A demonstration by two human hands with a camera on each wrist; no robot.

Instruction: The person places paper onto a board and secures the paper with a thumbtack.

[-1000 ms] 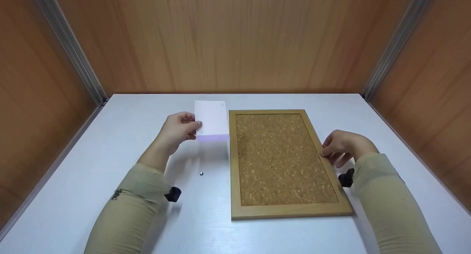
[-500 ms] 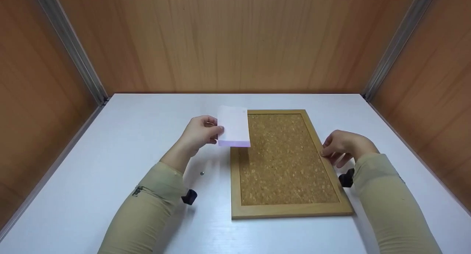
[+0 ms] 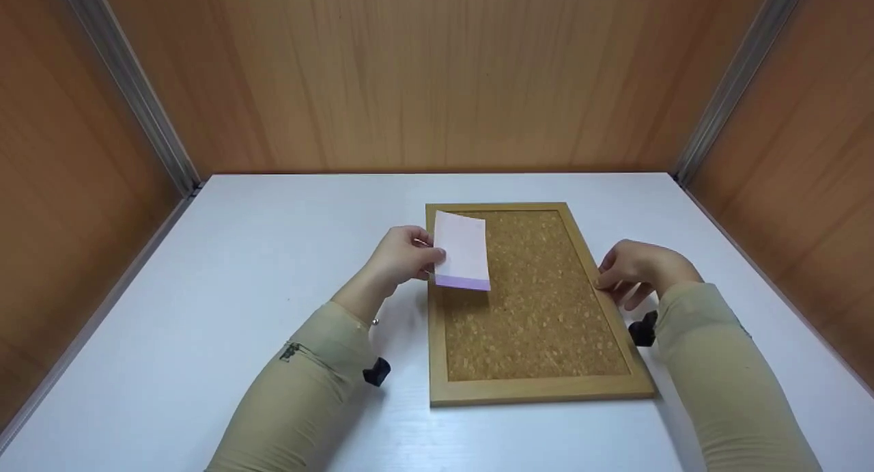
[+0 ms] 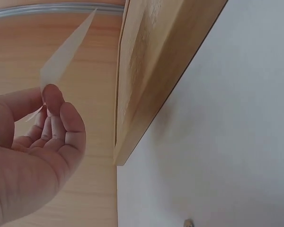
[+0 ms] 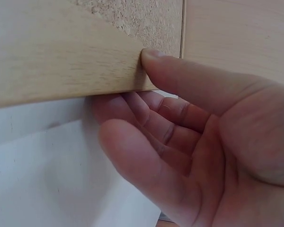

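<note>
My left hand (image 3: 427, 257) pinches a white paper note (image 3: 463, 253) with a lilac lower edge by its left side. It holds the note just above the upper left part of a cork board (image 3: 539, 301) in a light wooden frame, which lies flat on the white table (image 3: 259, 253). In the left wrist view the note (image 4: 66, 49) stands edge-on between thumb and fingers of that hand (image 4: 49, 106), beside the board's frame (image 4: 151, 71). My right hand (image 3: 606, 281) grips the frame's right rail. The right wrist view shows that hand (image 5: 132, 90) with its thumb on top of the frame (image 5: 61, 52) and its fingers curled at the rail's outer edge.
A small metal pin (image 3: 375, 321) lies on the table left of the board, close to my left sleeve; it also shows as the pin (image 4: 187, 222) low in the left wrist view. Wooden walls (image 3: 437, 76) close in the table at the back and both sides.
My left hand has carried the note to the right, from the table left of the board to over the board's upper left part. The right hand has stayed on the frame.
</note>
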